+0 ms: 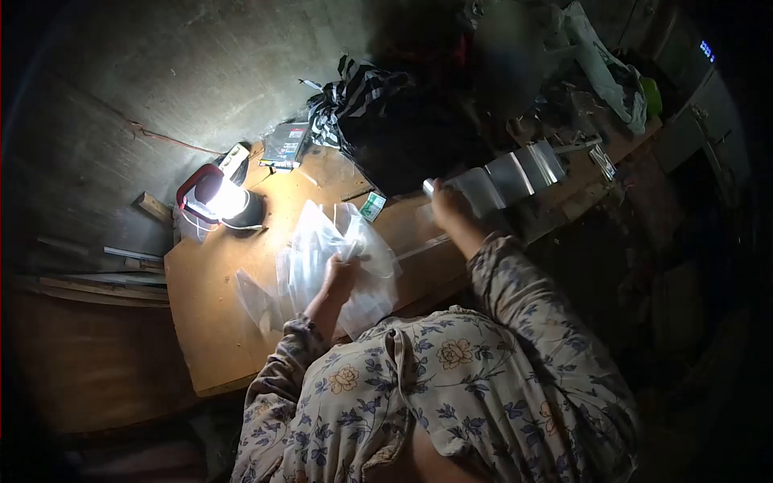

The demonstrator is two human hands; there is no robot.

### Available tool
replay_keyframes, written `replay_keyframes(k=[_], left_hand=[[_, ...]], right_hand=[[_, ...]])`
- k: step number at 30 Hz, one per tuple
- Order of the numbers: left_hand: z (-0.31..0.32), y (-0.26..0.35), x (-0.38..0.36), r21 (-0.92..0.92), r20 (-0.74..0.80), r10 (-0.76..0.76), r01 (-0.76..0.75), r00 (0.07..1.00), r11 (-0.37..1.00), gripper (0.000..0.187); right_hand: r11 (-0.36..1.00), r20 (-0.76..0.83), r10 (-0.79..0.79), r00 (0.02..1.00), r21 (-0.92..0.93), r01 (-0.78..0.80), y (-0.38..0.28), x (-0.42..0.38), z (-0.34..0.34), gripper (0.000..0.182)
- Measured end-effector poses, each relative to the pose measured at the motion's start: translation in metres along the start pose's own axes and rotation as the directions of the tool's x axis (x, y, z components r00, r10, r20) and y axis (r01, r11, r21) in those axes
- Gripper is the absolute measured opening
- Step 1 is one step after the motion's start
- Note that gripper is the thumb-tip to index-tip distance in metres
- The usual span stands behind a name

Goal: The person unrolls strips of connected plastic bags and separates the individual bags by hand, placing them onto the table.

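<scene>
My left hand (341, 275) is closed on a crumpled clear plastic bag (374, 249), bunched up on the wooden table in front of my body. Farther right, my right hand (452, 211) has its fingers closed at the near end of a clear plastic strip (503, 179). This strip is creased into shiny sections and stretches away to the right along the table's edge. The undersides of the fingers on both hands are hidden. A small green and white card (372, 206) lies just beyond the bag, between my hands.
A lit lantern (229, 200) with a red handle stands on the table's (213, 322) left side. Behind it lies a flat dark box (285, 146). Black-and-white striped cloth (354, 92) is heaped at the back. A whitish plastic bag (608, 72) rests at the far right.
</scene>
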State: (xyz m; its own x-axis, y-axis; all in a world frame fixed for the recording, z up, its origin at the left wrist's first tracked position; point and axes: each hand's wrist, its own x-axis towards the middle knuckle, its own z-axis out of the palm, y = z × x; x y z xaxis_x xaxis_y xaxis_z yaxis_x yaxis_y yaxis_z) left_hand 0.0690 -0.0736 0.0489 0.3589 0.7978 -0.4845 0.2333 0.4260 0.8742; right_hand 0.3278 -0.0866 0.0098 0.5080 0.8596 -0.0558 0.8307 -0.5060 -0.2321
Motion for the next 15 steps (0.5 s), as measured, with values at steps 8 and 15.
replay_keyframes(k=[8, 15], left_hand=[[-0.173, 0.051, -0.033, 0.160, -0.019, 0.416, -0.408, 0.909, 0.899, 0.024], [-0.256, 0.118, -0.179, 0.481, -0.375, 0.671, -0.484, 0.640, 0.731, 0.032]], right_hand=[[0.939, -0.253, -0.252, 0.934, 0.169, 0.300, 0.034, -0.016, -0.263, 0.023], [0.630, -0.201, -0.017, 0.979, 0.758, 0.167, 0.121, -0.007, -0.333, 0.035]])
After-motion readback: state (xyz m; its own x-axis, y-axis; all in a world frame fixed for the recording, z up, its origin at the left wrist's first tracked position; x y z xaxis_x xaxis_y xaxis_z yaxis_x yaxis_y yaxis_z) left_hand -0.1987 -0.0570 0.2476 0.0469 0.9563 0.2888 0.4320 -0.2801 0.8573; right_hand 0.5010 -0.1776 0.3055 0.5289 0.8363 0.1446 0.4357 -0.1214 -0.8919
